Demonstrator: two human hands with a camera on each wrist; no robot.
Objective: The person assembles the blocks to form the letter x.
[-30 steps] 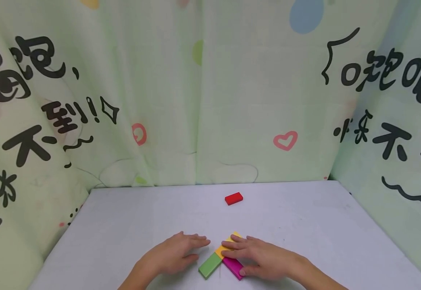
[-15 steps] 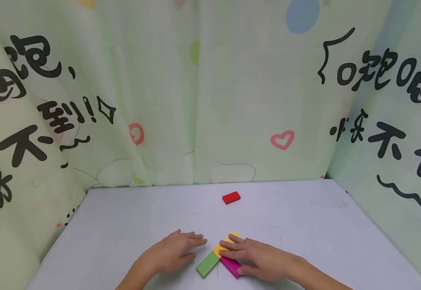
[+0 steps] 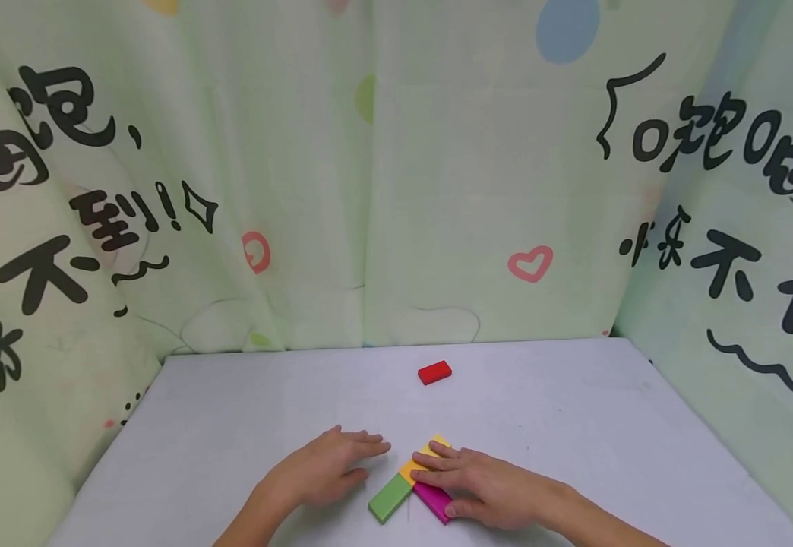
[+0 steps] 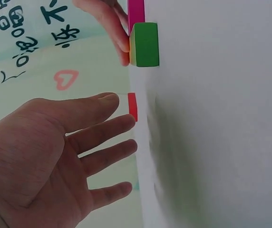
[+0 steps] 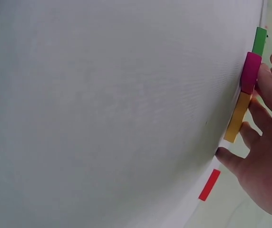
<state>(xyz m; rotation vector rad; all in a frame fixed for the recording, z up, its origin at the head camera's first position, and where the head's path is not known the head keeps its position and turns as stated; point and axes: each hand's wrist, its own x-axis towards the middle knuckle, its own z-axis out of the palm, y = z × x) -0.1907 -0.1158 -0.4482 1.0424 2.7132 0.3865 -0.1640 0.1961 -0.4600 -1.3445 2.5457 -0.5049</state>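
Note:
My right hand (image 3: 485, 486) rests with spread fingers on a yellow block (image 3: 407, 468) and its thumb on a magenta block (image 3: 434, 501); part of both lies hidden under it. A green block (image 3: 391, 498) continues the yellow one's slanted line toward the lower left, and the magenta one branches off at their junction. To the left of the blocks, my left hand (image 3: 328, 465) is held over the table with extended fingers and nothing in its grasp. In the left wrist view its palm and separated fingers (image 4: 108, 129) show beside the green block (image 4: 145, 45).
A red block (image 3: 434, 372) lies farther back on the white table (image 3: 266, 403), near its rear edge. Pale green curtains (image 3: 451, 190) with dark lettering enclose the table at the back and on both sides.
The left hand has shifted slightly forward, away from the blocks' lower end. The right hand stays on the yellow and magenta blocks. The whole head view has drifted a little.

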